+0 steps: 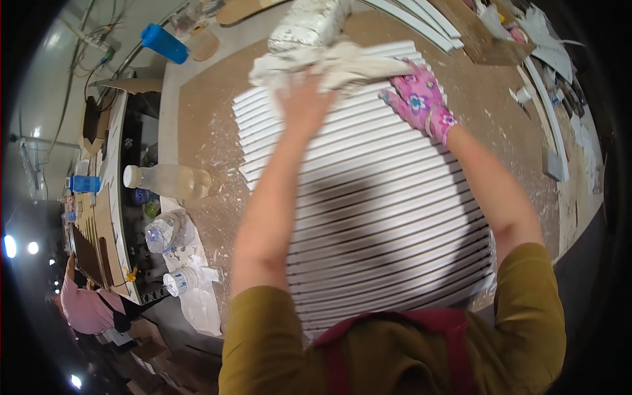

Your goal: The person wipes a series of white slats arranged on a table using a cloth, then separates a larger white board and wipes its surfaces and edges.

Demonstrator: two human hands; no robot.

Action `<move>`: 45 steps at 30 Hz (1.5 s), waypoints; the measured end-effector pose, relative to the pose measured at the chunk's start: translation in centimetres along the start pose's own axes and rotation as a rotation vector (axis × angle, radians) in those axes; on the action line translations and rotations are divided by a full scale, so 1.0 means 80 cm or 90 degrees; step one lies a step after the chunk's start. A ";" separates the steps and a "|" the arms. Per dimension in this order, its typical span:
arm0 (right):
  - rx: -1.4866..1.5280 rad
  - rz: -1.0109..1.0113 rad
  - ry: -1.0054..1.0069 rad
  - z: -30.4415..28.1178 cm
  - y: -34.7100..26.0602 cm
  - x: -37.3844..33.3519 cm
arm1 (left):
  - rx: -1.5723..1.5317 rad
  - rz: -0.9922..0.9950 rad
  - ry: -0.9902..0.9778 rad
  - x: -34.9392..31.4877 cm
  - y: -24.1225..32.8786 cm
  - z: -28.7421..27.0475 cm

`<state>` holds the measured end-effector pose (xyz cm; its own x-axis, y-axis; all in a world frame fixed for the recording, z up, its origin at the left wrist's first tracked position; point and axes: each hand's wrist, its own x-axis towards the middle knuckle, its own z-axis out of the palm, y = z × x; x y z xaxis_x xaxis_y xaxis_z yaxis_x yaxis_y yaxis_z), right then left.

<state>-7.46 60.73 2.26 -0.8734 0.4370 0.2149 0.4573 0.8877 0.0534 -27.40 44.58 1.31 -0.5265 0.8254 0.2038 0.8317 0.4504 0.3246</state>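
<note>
1. Olive-green sleeves (276, 349) with a dark red apron strap between them: nearest the camera, at the lower edge, well behind both sets of fingers.
2. Surface (204, 131): brown board dusted with white powder, extending beyond the fingers on every side.
3. White slatted panel (382, 204): many parallel white strips laid close together on the surface, running from just under the fingers back toward the sleeves; a shadow falls across its middle.
4. Off-white cloth (329, 66): crumpled, lying on the far end of the slatted panel, directly under and ahead of the left fingers, reaching across to the right fingers.
5. Bundle in silvery wrapping (306, 26): beyond the cloth, just past the left fingertips.
6. Left hand (304, 99): bare, pressed down onto the cloth; whether the fingers are clenched in it or lie flat cannot be told.
7. Right hand (418, 99): in a pink flowered glove, fingers spread flat and released on the panel, tips touching the cloth's edge.
8. Clear plastic bottles (168, 181): three, lying well to the left of the left fingers.
9. Blue cylinder (164, 43): far left of the fingers, at the surface's edge.
</note>
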 end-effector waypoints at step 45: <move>0.344 0.170 0.033 -0.059 0.220 -0.191 | 0.154 -0.110 -0.045 0.054 -0.073 -0.026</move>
<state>14.71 69.04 4.55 -0.7251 0.6589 0.2003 0.4980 0.7025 -0.5085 -34.87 44.80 2.18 -0.6570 0.7477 0.0969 0.7535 0.6469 0.1170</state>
